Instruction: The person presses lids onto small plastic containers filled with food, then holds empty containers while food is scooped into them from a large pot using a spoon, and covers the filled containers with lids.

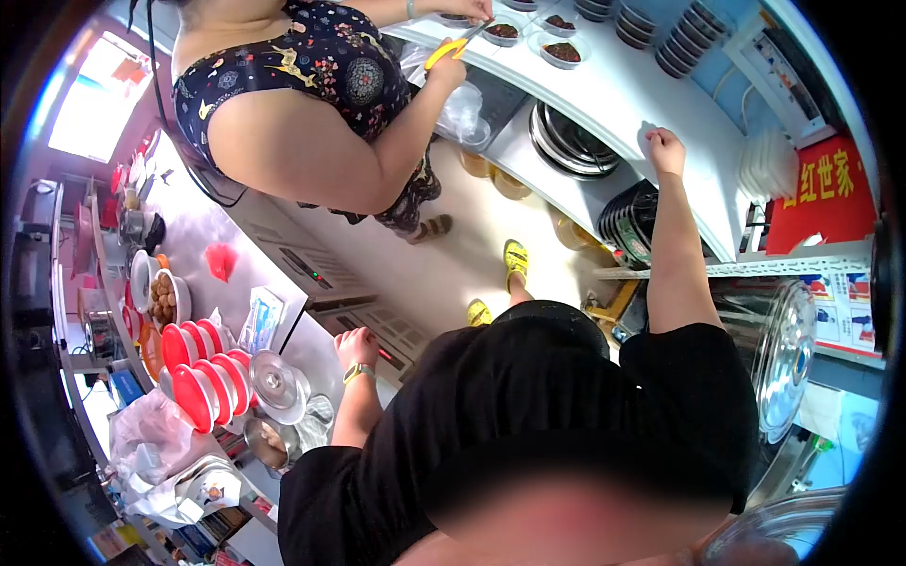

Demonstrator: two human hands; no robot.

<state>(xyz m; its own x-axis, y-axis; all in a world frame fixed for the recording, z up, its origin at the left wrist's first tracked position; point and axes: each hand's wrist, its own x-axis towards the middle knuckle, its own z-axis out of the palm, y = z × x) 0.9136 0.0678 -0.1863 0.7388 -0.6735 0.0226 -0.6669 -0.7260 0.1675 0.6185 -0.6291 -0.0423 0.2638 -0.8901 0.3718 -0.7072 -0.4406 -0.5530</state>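
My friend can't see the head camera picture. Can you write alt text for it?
The person wearing the camera, in a black shirt, has the right hand curled at a white counter and the left hand near red-and-white containers. Another person in a patterned top holds yellow-handled scissors beside small bowls of dark food.

This looks like a small food shop's kitchen, with bowls of dark food and stacked tubs on the far white tabletop, plus a big metal vessel and a red lettered sign at right.
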